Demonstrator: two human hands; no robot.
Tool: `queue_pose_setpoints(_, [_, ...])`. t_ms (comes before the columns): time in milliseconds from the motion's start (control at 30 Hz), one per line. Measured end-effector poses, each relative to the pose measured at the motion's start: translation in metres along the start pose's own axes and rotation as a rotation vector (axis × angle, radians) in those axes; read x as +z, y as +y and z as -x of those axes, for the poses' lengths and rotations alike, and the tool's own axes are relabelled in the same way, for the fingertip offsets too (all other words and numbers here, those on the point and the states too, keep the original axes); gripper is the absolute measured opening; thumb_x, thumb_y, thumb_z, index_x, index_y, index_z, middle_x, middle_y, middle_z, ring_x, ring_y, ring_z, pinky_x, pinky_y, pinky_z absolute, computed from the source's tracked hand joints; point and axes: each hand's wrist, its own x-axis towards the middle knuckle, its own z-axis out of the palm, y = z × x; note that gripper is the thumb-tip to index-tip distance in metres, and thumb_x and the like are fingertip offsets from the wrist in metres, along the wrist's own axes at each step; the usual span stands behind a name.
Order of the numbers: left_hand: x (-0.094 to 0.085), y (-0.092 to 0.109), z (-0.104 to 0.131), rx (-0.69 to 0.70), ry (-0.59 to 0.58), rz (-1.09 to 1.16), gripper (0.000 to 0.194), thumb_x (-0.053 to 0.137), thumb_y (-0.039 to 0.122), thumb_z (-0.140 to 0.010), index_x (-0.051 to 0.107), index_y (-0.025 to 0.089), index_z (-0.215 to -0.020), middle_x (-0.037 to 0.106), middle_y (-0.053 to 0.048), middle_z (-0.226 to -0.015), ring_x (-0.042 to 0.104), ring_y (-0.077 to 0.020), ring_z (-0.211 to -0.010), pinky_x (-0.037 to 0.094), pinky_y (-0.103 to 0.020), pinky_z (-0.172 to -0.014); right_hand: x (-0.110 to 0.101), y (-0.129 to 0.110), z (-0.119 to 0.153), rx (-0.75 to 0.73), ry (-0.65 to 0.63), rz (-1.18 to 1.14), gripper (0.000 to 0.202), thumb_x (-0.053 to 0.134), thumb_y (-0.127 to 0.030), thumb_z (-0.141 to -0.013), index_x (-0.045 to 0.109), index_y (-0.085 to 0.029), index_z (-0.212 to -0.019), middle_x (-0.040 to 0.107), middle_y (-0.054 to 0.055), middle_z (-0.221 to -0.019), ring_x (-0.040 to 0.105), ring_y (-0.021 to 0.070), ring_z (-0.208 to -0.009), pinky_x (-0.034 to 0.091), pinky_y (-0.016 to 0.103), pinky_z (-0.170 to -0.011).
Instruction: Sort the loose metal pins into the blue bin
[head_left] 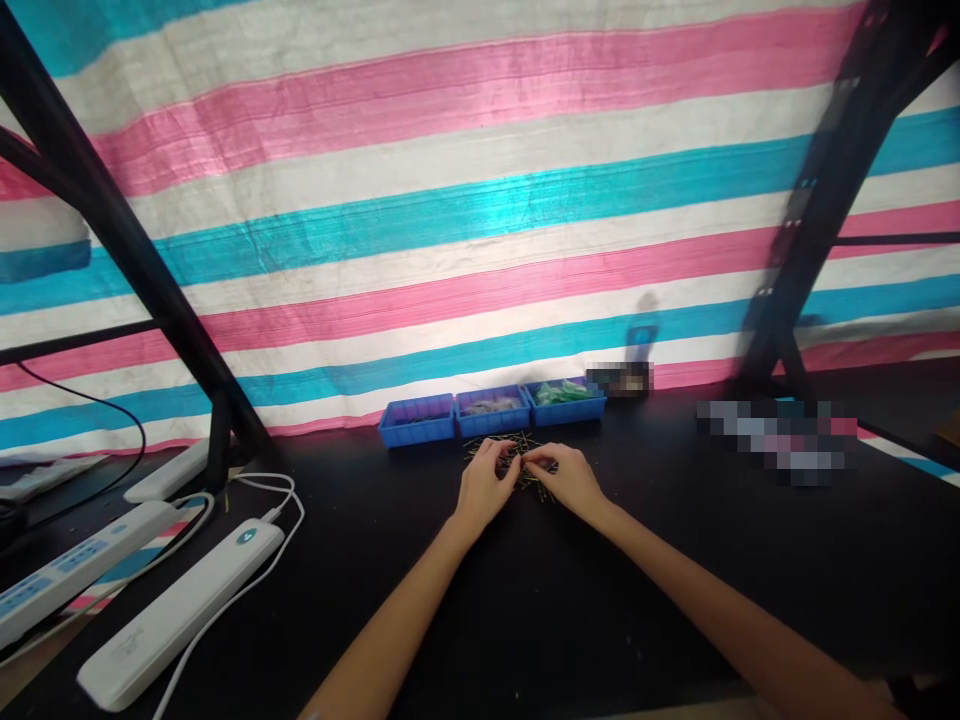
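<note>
Striped sheeting [480, 200] in pink, teal and white behind a black tabletop [330, 560]. At the centre, fingertips of both hands drawn in close to one another, thumb and forefinger curved toward a pinch on left hand [486, 478] and right hand [570, 478] alike; cannot tell from this view whether closed on a strand or bare. Directly under and around the fingers, a loose heap of thin yellowish strands [537, 491], splayed in many directions. Backs of the hands turned upward, left hand tipped toward the right, right hand tipped toward the left, bare forearms slanting in from near left and near right. Just beyond the heap, three blue bins in a row: left bin [418, 434] with dark contents, middle bin [493, 425] with pale pieces, right bin [571, 412] with green and clear material. Farther out, at near left, a white oblong device [184, 610] with a cable and, beside it, a white power strip [86, 568].
</note>
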Motion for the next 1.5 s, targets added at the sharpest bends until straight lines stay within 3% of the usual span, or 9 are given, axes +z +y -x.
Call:
queue_pose_setpoints(267, [0.003, -0.004, -0.004, 0.023, 0.041, 0.287, 0.019, 0.056, 0.034, -0.079, 0.067, 0.019, -0.082, 0.056, -0.002, -0.077, 0.051, -0.0108, -0.063, 0.04, -0.022, -0.054, 0.002, -0.002, -0.005, 0.14, 0.038, -0.464, 0.026, 0.061, -0.034, -0.072, 0.07, -0.016, -0.089, 0.07, 0.008, -0.089, 0.065, 0.0212, -0.08, 0.052, 0.033, -0.073])
queue_pose_setpoints(400, [0.003, -0.001, -0.004, -0.007, 0.115, 0.324, 0.021, 0.057, 0.037, -0.077, 0.068, 0.019, -0.082, 0.057, -0.002, -0.076, 0.05, -0.0102, -0.061, 0.039, -0.022, -0.053, 0.004, -0.005, -0.005, 0.17, 0.034, -0.539, 0.029, 0.063, -0.037, -0.07, 0.07, -0.016, -0.088, 0.07, 0.008, -0.091, 0.065, 0.0225, -0.083, 0.052, 0.034, -0.076])
queue_pose_setpoints(567, [0.004, 0.001, -0.004, -0.053, 0.171, 0.372, 0.023, 0.059, 0.038, -0.076, 0.069, 0.018, -0.08, 0.057, -0.003, -0.077, 0.051, -0.0103, -0.062, 0.039, -0.021, -0.051, 0.005, -0.002, -0.004, 0.208, 0.037, -0.559, 0.03, 0.064, -0.039, -0.069, 0.07, -0.016, -0.087, 0.07, 0.009, -0.09, 0.065, 0.0226, -0.083, 0.052, 0.034, -0.077])
queue_pose_setpoints(767, [0.005, 0.003, -0.004, -0.1, 0.228, 0.377, 0.023, 0.058, 0.038, -0.076, 0.067, 0.017, -0.075, 0.056, -0.003, -0.078, 0.05, -0.0092, -0.06, 0.04, -0.021, -0.052, 0.003, -0.004, -0.003, 0.156, -0.032, -0.362, 0.029, 0.061, -0.039, -0.071, 0.07, -0.015, -0.084, 0.07, 0.008, -0.083, 0.064, 0.0207, -0.073, 0.051, 0.031, -0.065])
queue_pose_setpoints(933, [0.003, 0.004, -0.001, -0.107, 0.242, 0.264, 0.016, 0.059, 0.035, -0.075, 0.066, 0.02, -0.074, 0.054, -0.001, -0.078, 0.048, -0.0081, -0.059, 0.038, -0.021, -0.052, -0.004, -0.019, -0.001, 0.123, 0.058, -0.28, 0.035, 0.057, -0.04, -0.074, 0.066, -0.016, -0.098, 0.069, 0.006, -0.08, 0.06, 0.0164, -0.066, 0.046, 0.026, -0.055])
queue_pose_setpoints(1067, [0.005, 0.004, 0.0, -0.083, 0.192, 0.17, 0.012, 0.062, 0.032, -0.072, 0.067, 0.021, -0.074, 0.054, 0.0, -0.081, 0.048, -0.0076, -0.06, 0.039, -0.02, -0.053, -0.007, -0.02, -0.001, 0.081, 0.097, -0.235, 0.027, 0.059, -0.04, -0.072, 0.07, -0.018, -0.083, 0.069, 0.006, -0.08, 0.059, 0.0164, -0.065, 0.044, 0.026, -0.055])
queue_pose_setpoints(1267, [0.004, 0.002, -0.004, -0.104, 0.214, 0.364, 0.02, 0.062, 0.038, -0.073, 0.068, 0.019, -0.075, 0.055, -0.002, -0.081, 0.048, -0.0082, -0.06, 0.04, -0.022, -0.054, -0.002, -0.008, -0.004, 0.165, 0.121, -0.341, 0.031, 0.06, -0.043, -0.071, 0.07, -0.015, -0.08, 0.07, 0.008, -0.079, 0.061, 0.0192, -0.067, 0.047, 0.029, -0.059])
queue_pose_setpoints(1500, [0.005, 0.0, -0.007, -0.19, 0.264, 0.489, 0.024, 0.061, 0.039, -0.073, 0.067, 0.016, -0.075, 0.06, -0.004, -0.081, 0.052, -0.0106, -0.065, 0.043, -0.024, -0.06, 0.006, -0.006, -0.001, 0.107, 0.001, -0.356, 0.027, 0.06, -0.041, -0.071, 0.07, -0.017, -0.077, 0.07, 0.007, -0.078, 0.062, 0.0208, -0.071, 0.049, 0.031, -0.064])
